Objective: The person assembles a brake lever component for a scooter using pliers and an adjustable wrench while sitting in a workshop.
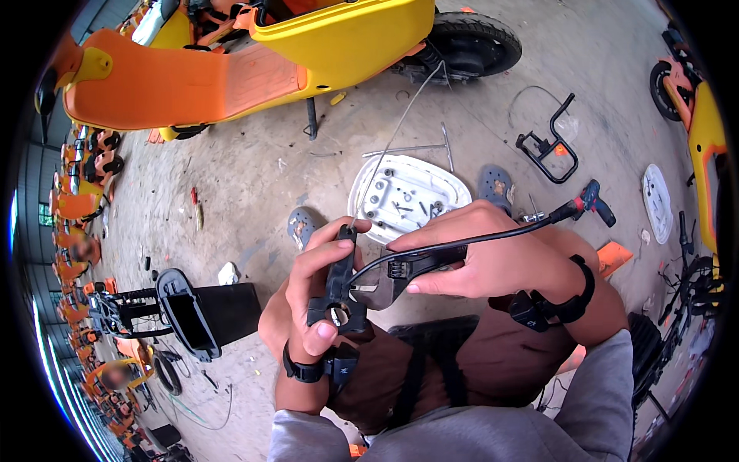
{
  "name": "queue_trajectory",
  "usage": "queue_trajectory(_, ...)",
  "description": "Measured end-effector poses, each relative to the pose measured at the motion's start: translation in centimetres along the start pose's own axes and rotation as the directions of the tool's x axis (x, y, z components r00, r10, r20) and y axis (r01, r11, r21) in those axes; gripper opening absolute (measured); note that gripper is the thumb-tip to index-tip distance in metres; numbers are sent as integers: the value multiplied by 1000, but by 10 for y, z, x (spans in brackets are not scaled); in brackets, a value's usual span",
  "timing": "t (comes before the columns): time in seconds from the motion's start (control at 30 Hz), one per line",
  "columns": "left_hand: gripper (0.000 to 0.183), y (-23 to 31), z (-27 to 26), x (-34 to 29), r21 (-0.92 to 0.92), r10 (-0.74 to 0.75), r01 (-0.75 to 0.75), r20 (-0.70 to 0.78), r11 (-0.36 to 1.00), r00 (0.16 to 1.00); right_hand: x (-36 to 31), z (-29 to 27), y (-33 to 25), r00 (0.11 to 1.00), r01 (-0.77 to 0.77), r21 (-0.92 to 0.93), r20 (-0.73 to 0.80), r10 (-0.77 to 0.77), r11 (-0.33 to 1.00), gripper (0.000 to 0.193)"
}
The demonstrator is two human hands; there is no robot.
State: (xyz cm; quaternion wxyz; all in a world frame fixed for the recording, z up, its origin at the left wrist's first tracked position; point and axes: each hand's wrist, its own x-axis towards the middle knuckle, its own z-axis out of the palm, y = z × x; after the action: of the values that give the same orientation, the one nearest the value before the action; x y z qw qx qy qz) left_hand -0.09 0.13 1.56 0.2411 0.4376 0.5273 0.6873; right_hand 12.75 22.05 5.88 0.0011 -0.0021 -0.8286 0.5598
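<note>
My left hand (312, 269) is closed around a black brake lever mount (339, 281) that has a round clamp opening at its lower end. From its top a thin grey cable (396, 138) stretches toward the rear wheel of the yellow scooter. A black sheathed cable (477, 241) runs from the mount across my right hand (485, 250). Between its thumb and fingers the right hand grips a black-handled tool (419, 266); its flat grey metal end lies against or close beside the mount. Exactly which kind of tool it is cannot be seen.
Beyond my hands a white plastic cover (362, 181) holds bolts and small parts, with a T-shaped metal bar (446, 146) behind it. A cordless drill (596, 204) is at the right. A yellow scooter (354, 46) stands ahead; a black box-shaped part (223, 312) lies at left.
</note>
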Motion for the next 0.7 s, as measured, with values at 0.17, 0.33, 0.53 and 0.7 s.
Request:
queue_trajectory(0.17, 77, 4, 4, -7, -75, -33, 29, -53, 997, 998, 9, -9, -7, 944, -250, 135, 253, 211, 959, 47)
queue_trajectory(0.33, 75, 7, 11, -5, -64, 8, -13, -89, 998, 996, 11, 6, 22, 952, -131, 388, 305, 6, 912, 50)
queue_trajectory(0.53, 77, 7, 7, -10, -38, 16, -20, -120, 999, 993, 17, 0, 12, 846, -314, 321, 522, 110, 894, 49)
queue_trajectory(0.7, 78, 9, 9, -9, -43, -45, 38, -162, 998, 986, 13, 9, 14, 846, -413, 415, 505, 172, 811, 41)
